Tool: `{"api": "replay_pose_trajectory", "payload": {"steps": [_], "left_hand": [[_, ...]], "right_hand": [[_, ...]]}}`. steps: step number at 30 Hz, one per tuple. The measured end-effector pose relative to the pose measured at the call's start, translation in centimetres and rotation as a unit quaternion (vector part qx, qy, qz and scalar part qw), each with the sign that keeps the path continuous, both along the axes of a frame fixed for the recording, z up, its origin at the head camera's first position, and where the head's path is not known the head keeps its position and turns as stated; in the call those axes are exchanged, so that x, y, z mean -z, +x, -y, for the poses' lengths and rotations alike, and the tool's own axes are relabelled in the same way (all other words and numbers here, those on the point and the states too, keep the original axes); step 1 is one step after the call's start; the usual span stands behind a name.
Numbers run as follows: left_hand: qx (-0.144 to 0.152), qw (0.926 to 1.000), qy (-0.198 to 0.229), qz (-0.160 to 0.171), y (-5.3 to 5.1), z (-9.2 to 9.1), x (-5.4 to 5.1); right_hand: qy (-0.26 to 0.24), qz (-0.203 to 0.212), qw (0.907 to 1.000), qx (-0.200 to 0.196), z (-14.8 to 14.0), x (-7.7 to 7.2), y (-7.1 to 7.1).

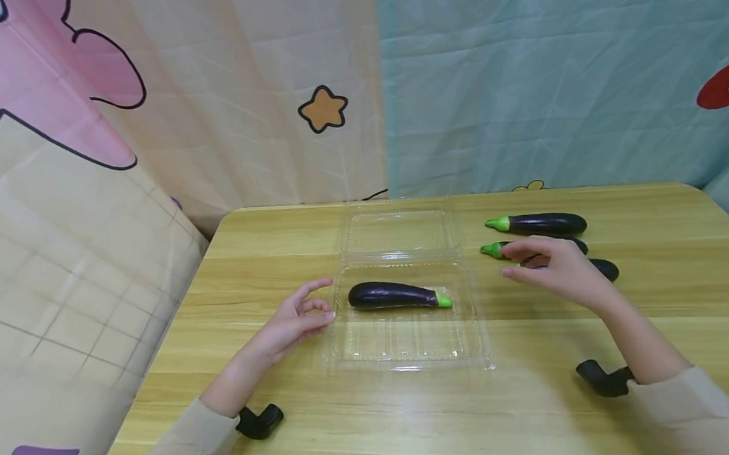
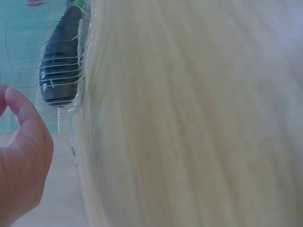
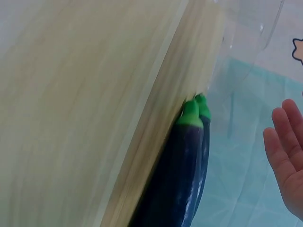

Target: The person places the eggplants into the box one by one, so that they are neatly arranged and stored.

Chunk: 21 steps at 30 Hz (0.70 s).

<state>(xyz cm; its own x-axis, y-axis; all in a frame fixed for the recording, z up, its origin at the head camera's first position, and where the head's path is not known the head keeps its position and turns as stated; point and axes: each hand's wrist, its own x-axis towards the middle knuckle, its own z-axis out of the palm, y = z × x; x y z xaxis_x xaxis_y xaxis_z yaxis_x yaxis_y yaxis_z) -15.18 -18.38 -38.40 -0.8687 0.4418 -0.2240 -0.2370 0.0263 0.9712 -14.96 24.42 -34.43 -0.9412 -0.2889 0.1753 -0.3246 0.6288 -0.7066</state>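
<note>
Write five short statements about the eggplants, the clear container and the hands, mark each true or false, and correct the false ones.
1. One eggplant lies in the clear plastic container. True.
2. The container's lid is shut. False: the clear lid lies open on the far side.
3. Three eggplants lie right of the container. True.
4. The left hand grips an eggplant. False: the left hand is beside the container, with no eggplant in it.
5. In the head view, the right hand partly hides two eggplants. True.

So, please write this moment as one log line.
left hand: near clear container; right hand: above three eggplants, empty; container: open, one eggplant inside
</note>
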Motion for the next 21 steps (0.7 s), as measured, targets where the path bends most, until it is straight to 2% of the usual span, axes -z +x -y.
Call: {"api": "replay_pose_trajectory", "payload": {"steps": [11,21], "left_hand": [[0.001,1.0,-0.003,0.003,0.0,0.0,0.0],[-0.001,1.0,-0.006,0.002,0.0,0.0,0.1]], "right_hand": [[0.019,-0.019,0.9995,0.015,-3.9,0.3,0.9],[0.026,-0.007,0.9985,0.047,-7.0,0.6,1.9]]}}
